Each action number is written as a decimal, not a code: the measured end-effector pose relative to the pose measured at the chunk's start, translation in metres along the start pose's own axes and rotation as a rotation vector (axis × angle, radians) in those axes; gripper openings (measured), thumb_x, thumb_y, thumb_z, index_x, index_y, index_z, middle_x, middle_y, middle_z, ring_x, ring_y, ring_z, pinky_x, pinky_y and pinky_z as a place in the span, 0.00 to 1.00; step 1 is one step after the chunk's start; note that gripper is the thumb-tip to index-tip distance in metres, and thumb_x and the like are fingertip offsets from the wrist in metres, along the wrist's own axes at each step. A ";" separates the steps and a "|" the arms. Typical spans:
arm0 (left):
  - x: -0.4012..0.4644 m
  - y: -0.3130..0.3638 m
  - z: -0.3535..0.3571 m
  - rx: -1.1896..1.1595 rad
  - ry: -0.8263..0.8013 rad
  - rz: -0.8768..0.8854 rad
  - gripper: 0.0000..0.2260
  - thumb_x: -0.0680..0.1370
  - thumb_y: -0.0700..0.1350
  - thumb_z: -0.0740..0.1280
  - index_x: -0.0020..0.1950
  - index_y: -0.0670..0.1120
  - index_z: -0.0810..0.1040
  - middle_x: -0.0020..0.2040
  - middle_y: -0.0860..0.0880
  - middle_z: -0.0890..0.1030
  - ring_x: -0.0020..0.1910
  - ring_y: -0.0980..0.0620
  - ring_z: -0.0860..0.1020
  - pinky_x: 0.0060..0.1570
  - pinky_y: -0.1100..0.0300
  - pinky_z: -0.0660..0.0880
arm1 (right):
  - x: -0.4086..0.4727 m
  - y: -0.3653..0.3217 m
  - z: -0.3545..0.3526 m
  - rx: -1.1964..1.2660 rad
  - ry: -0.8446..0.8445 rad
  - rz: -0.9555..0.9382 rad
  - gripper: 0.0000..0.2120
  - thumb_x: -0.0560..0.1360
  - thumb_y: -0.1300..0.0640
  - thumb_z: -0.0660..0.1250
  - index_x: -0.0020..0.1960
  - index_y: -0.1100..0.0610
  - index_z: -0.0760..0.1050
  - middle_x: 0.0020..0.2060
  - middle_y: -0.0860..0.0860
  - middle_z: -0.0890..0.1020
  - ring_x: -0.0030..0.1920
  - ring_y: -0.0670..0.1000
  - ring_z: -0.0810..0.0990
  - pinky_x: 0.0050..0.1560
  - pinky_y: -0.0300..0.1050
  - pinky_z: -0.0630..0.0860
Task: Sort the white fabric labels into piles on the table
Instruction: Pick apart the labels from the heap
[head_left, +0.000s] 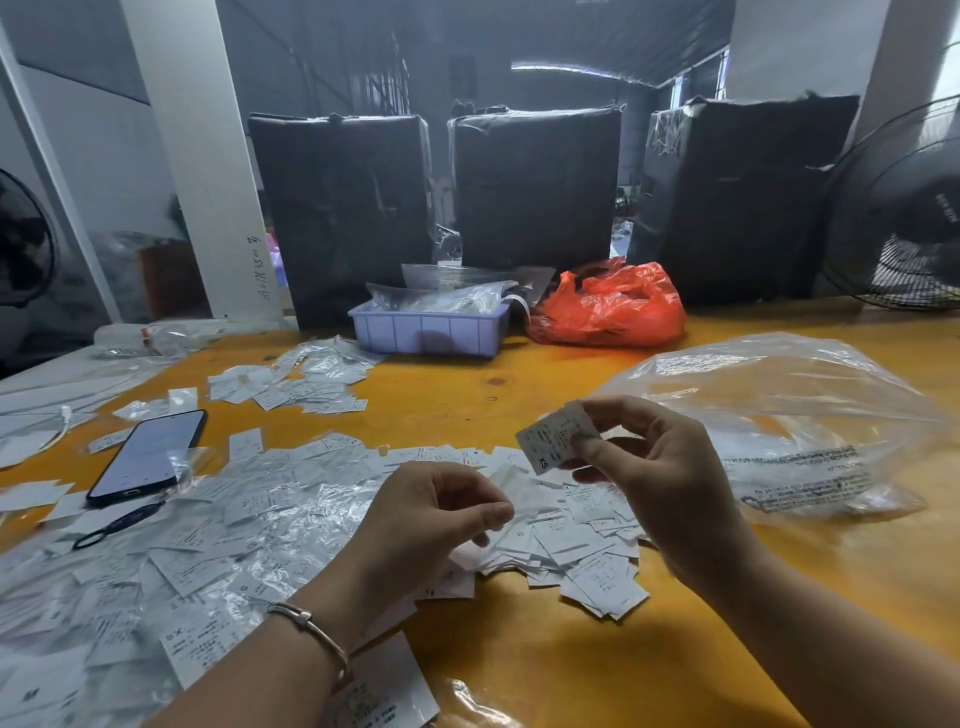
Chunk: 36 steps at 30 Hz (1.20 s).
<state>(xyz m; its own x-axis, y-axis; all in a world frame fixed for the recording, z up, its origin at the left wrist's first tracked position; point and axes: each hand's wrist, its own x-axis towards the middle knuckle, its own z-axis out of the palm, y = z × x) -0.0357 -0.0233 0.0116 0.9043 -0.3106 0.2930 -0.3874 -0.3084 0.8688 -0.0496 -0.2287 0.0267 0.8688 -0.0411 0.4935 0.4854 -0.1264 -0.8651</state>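
1. Labels (558, 530) lie heaped on the table (545, 670); one label (555, 435) is raised above the heap, pinched in the right hand (657, 470).
2. Left hand (431, 512) hovers over the heap, fingers curled, grasping nothing I can make out.
3. Judged thin, light, limp and slippery when stacked; best pinched at an edge, singly.
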 end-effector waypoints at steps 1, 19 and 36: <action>0.000 0.001 0.000 0.001 0.002 0.010 0.01 0.71 0.40 0.75 0.41 0.43 0.85 0.35 0.47 0.84 0.32 0.53 0.81 0.36 0.64 0.77 | -0.001 -0.001 0.000 -0.010 -0.013 -0.010 0.07 0.74 0.64 0.68 0.52 0.58 0.79 0.43 0.53 0.84 0.40 0.50 0.85 0.38 0.41 0.80; -0.002 0.007 -0.003 -0.088 0.060 0.085 0.08 0.67 0.45 0.76 0.40 0.42 0.85 0.35 0.45 0.84 0.32 0.50 0.80 0.36 0.61 0.78 | -0.008 -0.017 -0.002 -0.198 0.029 -0.280 0.24 0.72 0.69 0.69 0.65 0.53 0.70 0.40 0.51 0.85 0.36 0.47 0.84 0.37 0.37 0.81; -0.004 0.009 0.000 0.077 -0.071 0.123 0.10 0.66 0.52 0.75 0.42 0.47 0.85 0.38 0.49 0.84 0.35 0.53 0.80 0.34 0.66 0.74 | -0.005 -0.004 0.004 -0.567 -0.259 -0.206 0.05 0.72 0.56 0.72 0.40 0.57 0.83 0.32 0.51 0.83 0.34 0.51 0.81 0.38 0.54 0.77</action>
<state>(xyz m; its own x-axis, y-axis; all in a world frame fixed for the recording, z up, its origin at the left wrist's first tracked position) -0.0430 -0.0252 0.0180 0.8354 -0.4121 0.3638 -0.5094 -0.3315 0.7941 -0.0552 -0.2236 0.0269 0.7936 0.2709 0.5448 0.5790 -0.6117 -0.5391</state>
